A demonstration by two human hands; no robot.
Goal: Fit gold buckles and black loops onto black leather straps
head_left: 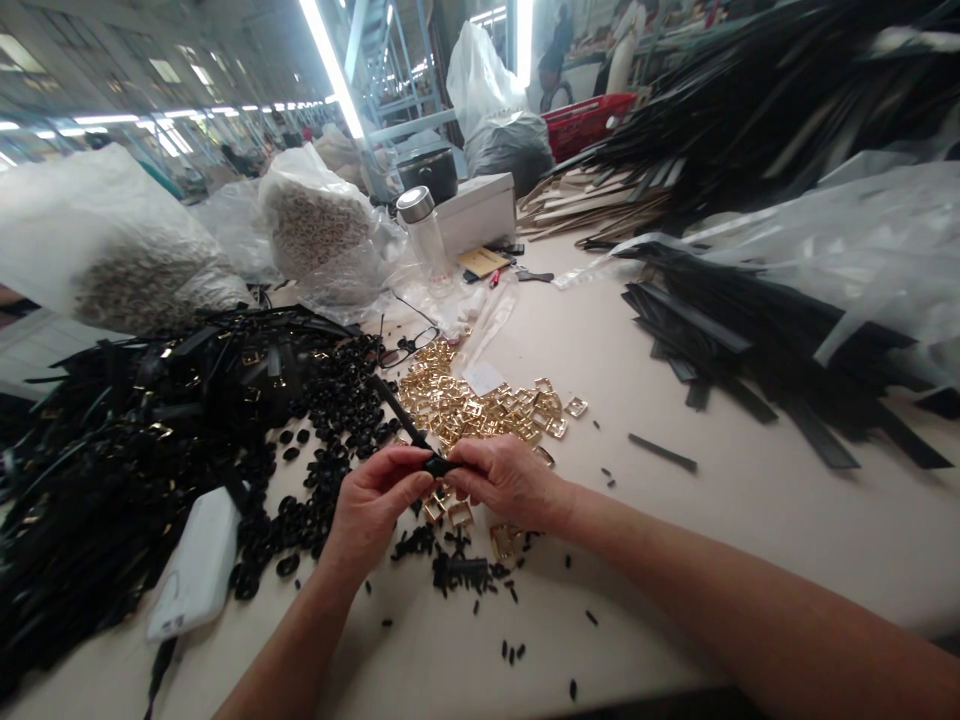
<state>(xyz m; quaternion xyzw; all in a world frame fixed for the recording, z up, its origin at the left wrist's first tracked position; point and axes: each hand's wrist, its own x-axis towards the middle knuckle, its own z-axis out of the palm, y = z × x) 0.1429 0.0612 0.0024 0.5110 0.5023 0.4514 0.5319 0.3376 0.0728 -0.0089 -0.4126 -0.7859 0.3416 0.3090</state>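
Note:
Both hands meet over the table, pinching one narrow black strap [401,412] that slants up and to the left. My left hand [379,495] holds it between thumb and forefinger, closed. My right hand [506,480] is also closed on the strap, its fingertips almost touching the left ones. A dark lump on the strap between the fingertips is too small to make out. Just beyond the hands lies a heap of gold buckles [480,405], with a few more under the fingers. Small black pieces [461,570] are scattered below the hands.
To the left are a pile of black straps with gold buckles [112,430], round black parts [322,450] and a white power bank [199,565]. Eyeglasses [412,343] and a glass bottle [424,230] stand farther back. Black strips [765,350] lie at right under plastic.

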